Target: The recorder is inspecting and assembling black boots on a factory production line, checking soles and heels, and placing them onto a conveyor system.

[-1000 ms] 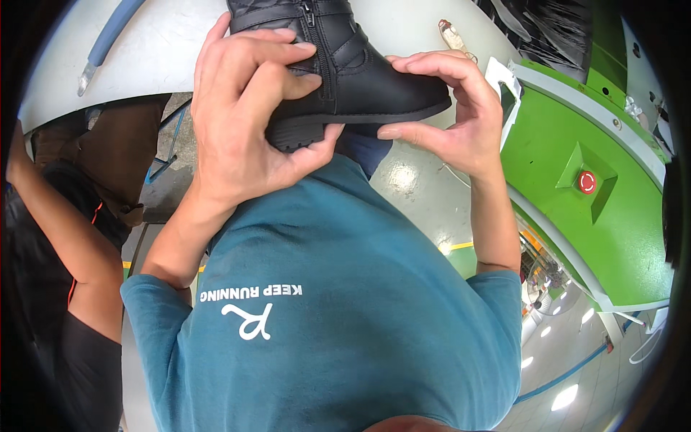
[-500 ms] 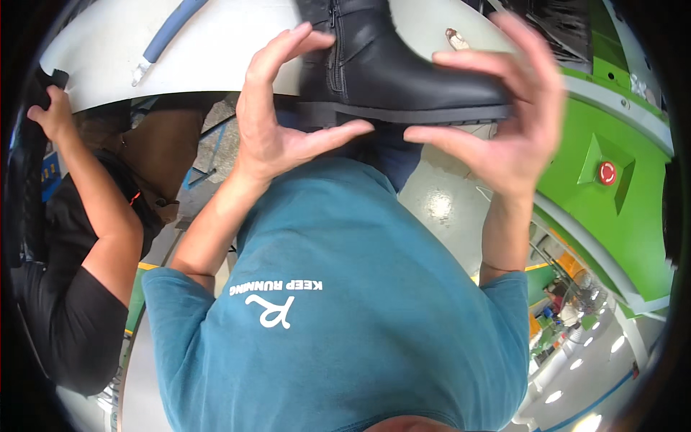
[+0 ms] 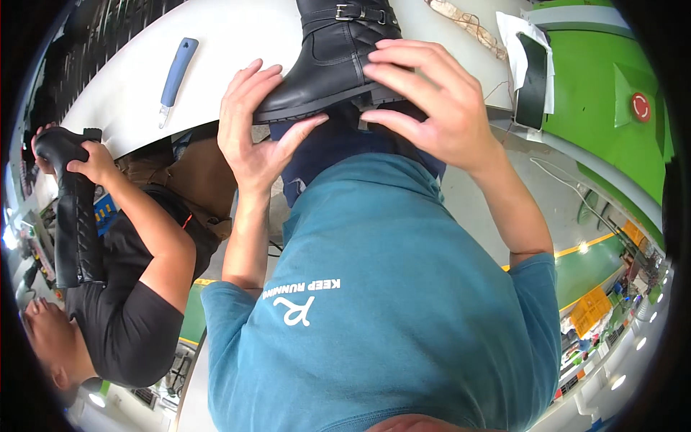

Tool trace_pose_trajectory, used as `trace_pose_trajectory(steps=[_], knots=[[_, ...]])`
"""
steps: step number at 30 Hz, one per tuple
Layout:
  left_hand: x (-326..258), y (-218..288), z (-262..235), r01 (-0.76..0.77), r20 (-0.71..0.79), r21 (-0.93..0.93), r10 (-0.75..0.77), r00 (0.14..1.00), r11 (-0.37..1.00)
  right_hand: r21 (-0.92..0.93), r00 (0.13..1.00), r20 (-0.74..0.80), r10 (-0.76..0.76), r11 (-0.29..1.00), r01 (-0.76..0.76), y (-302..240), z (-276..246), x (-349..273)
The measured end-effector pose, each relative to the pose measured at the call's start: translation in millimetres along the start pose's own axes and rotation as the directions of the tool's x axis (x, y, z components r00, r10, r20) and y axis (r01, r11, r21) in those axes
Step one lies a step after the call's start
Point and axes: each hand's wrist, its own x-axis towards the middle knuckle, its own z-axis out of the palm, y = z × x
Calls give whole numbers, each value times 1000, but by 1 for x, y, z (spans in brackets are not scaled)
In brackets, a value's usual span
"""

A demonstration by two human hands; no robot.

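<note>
A black ankle boot (image 3: 327,72) with a strap and buckle stands at the near edge of the white table, its toe pointing left and its shaft cut off by the top of the view. My left hand (image 3: 252,133) grips the toe, fingers on the upper and thumb at the sole's edge. Around the heel end curls my right hand (image 3: 446,108), fingertips against the quilted upper and thumb below, near the heel. Part of the heel is hidden by that hand.
A blue-handled utility knife (image 3: 177,75) lies on the white table (image 3: 230,50). To the left, a co-worker (image 3: 137,288) holds a tall black boot (image 3: 75,209). A wrapped stick-like object (image 3: 468,27) and a black flat object (image 3: 531,79) lie right. The green machine has a red button (image 3: 640,106).
The boot has been turned round: its toe pointed right with the zip side showing, and now points left with the buckle side showing. The co-worker's boot has come further into view.
</note>
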Motion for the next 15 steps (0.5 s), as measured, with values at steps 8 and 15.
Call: trace_pose_trajectory(steps=[8, 15], knots=[[34, 33, 6, -78, 225, 70, 60, 972, 995, -171, 971, -152, -183, 973, 157, 1, 32, -12], [36, 31, 11, -33, 167, 51, 24, 986, 998, 109, 997, 79, -9, 994, 1, 9, 10, 23]])
